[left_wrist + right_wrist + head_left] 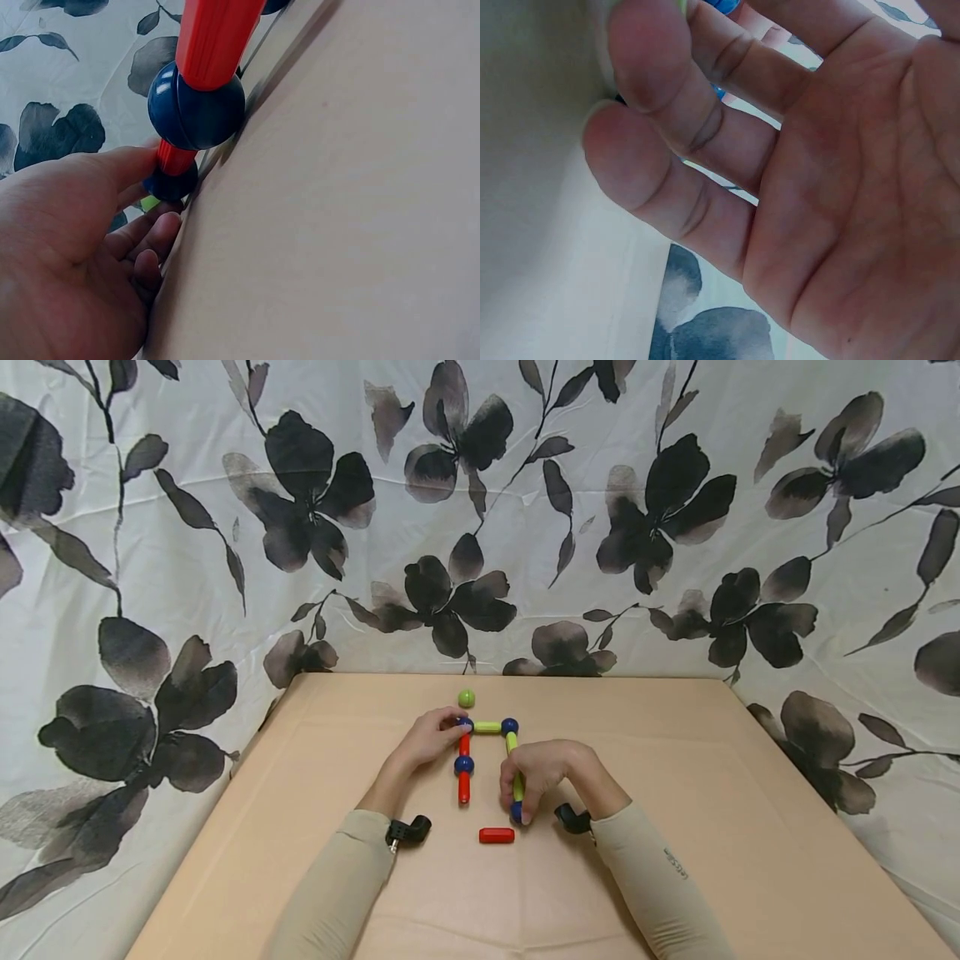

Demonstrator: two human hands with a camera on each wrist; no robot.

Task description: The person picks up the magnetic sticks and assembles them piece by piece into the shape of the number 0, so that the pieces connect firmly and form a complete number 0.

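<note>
My left hand pinches the dark blue ball at the far left corner of a stick-and-ball shape. From that ball, a red stick, a second blue ball and another red stick run toward me. A green stick joins the corner ball to a blue ball on the right. My right hand curls over the green side there, gripping a green stick, its thumb against the near blue ball. The middle of that side is hidden under my fingers.
A loose red stick lies on the tan table nearer me. Beyond the corner ball sits a green ball. Behind the table's far edge hangs a white cloth with dark flowers.
</note>
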